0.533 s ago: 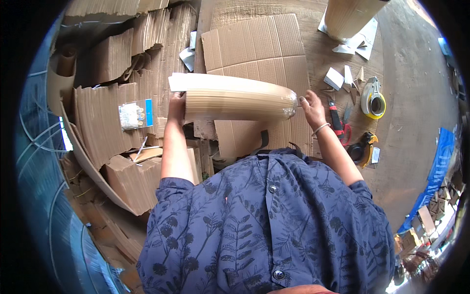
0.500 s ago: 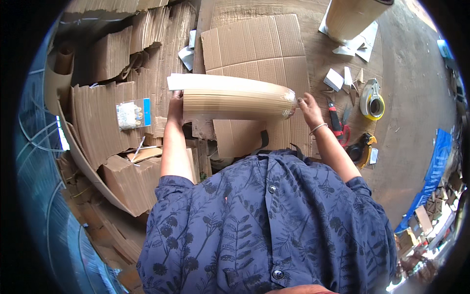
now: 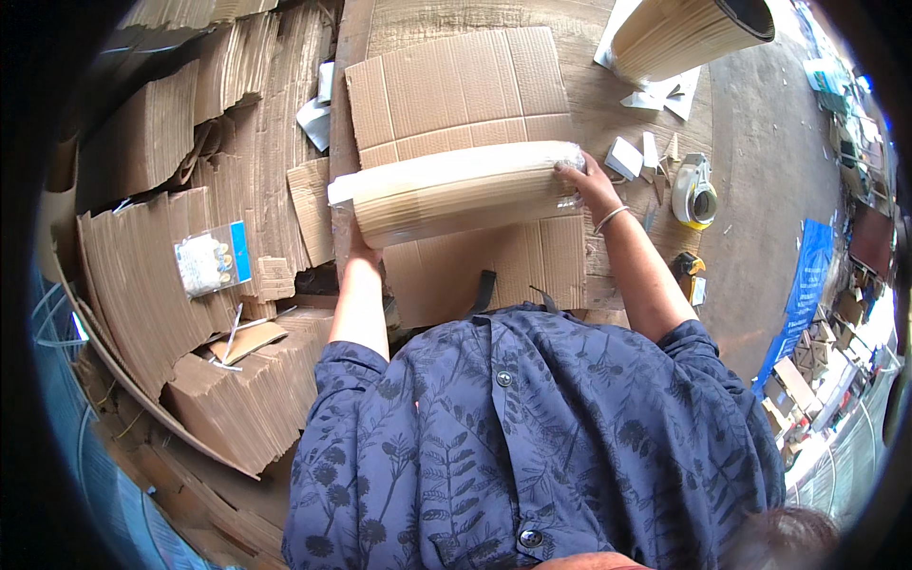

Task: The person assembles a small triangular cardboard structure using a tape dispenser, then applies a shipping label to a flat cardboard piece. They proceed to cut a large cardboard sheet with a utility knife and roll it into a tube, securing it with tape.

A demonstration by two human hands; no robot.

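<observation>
A corrugated cardboard tube lies crosswise in front of me, held above a flat cardboard sheet. A white strip runs along its upper side, and clear tape shows at its right end. My left hand is at the left end, its fingers mostly hidden by the tube. My right hand is closed on the taped right end, thumb on top and the other fingers out of sight. A second corrugated tube stands at the far right on white paper.
Stacks of cardboard fill the left side, with a clear bag of small parts on one. Right of my hand are a tape roll, white folded scraps and a black-and-yellow tool. A blue printed sheet hangs farther right.
My right hand has gone from the tube's end with fingers loose to gripping it. The tube's left end is now lower and nearer me. The view has shifted right.
</observation>
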